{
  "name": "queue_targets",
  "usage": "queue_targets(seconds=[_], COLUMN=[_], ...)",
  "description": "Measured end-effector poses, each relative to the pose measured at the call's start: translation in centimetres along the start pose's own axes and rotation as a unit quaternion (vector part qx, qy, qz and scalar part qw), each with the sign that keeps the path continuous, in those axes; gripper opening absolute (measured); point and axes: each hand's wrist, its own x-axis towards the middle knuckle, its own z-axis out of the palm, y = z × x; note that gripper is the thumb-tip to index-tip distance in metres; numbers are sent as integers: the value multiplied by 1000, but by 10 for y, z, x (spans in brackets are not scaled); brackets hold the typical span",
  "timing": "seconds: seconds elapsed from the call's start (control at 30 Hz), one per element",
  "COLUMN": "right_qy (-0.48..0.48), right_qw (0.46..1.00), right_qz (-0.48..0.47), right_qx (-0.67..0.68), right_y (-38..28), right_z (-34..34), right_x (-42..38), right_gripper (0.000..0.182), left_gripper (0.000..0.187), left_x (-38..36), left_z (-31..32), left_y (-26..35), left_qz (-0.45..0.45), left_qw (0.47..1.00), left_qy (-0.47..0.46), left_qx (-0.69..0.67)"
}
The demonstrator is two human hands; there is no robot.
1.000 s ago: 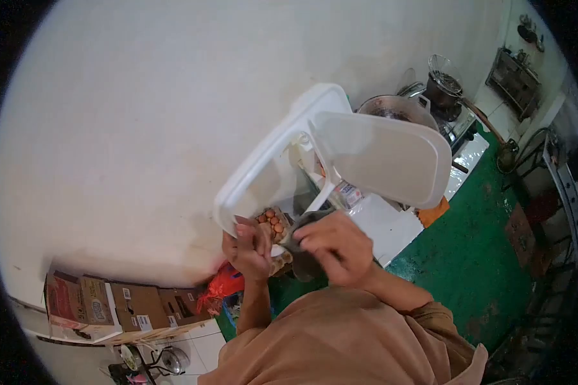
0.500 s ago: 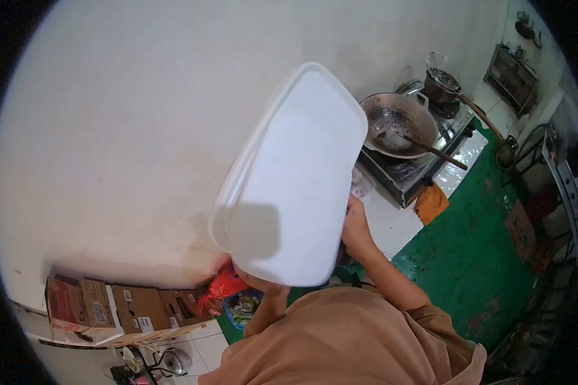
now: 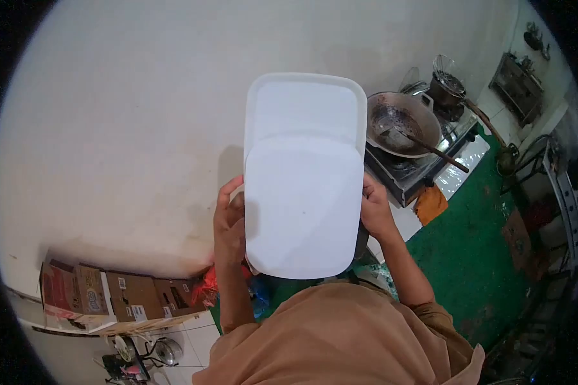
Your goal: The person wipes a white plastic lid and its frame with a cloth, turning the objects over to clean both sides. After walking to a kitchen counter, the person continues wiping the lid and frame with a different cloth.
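Two white plastic trays with rounded corners are held up before me, one overlapping the other. The rear tray (image 3: pixel 305 96) shows its raised rim at the top, and the front tray (image 3: pixel 302 212) covers its lower part. My left hand (image 3: pixel 230 215) is closed on the left edge of the trays, its fingers curled and partly hidden behind them. On the opposite edge my right hand (image 3: pixel 377 208) grips too, most of its fingertips out of sight behind the trays.
To the right, a large wok (image 3: pixel 404 125) with a wooden-handled spatula sits on a gas stove (image 3: pixel 398 176). An orange cloth (image 3: pixel 431 205) lies by the stove. Cardboard boxes (image 3: pixel 131 295) line the wall at lower left, near a red plastic bag (image 3: pixel 205 287).
The trays have turned from a slant to nearly upright and slid apart lengthwise, so more of the rear one shows. My left hand has moved up from beneath to the left edge.
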Motion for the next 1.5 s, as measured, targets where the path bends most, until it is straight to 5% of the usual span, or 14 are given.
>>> queue_targets(seconds=[0.1,0.17,0.2,0.27,0.4,0.47,0.53,0.73,0.83,0.9,1.03,1.17,1.33,1.5], right_qy=[-18,-36,-54,-61,-58,-58,-59,112,178,197,94,21,75,0], right_qw=[999,999,998,998,998,996,991,982,960,923,847,875,875,845], right_qz=[6,22,38,27,23,-1,-24,-147,-217,-272,-330,-292,-229,-296], right_qx=[-32,-17,0,-14,-26,-70,-114,30,-8,-186,-407,-385,-420,-446], right_y=[-1,6,9,9,0,6,7,-17,-54,-71,-89,-88,-85,-78], right_z=[-2,-3,-2,-1,-1,-6,-12,-33,-19,-4,13,22,17,23], right_x=[-1,-7,-10,-15,-22,-23,-25,-14,-16,-13,1,3,2,8], right_gripper=[40,41,42,43,39,34,29,16,18,18,18,23,24,29], left_gripper=[73,68,68,61,59,60,64,78,71,66,61,62,65,66], left_x=[11,15,29,59,52,43,21,-16,-17,-19,-27,-33,-36,-32], left_z=[21,32,22,-9,1,-1,-7,20,25,27,26,20,20,21], left_y=[7,8,0,-24,-31,-38,-36,-6,-8,-10,-17,-21,-18,-20], left_qz=[-5,160,159,0,26,149,90,8,32,49,66,123,118,117], left_qw=[999,984,984,998,996,987,993,994,993,993,995,992,992,992], left_qy=[23,-13,-14,23,78,-13,20,108,111,102,72,3,0,-37], left_qx=[36,76,75,-52,-44,-65,-76,-21,-25,-25,6,23,36,37])
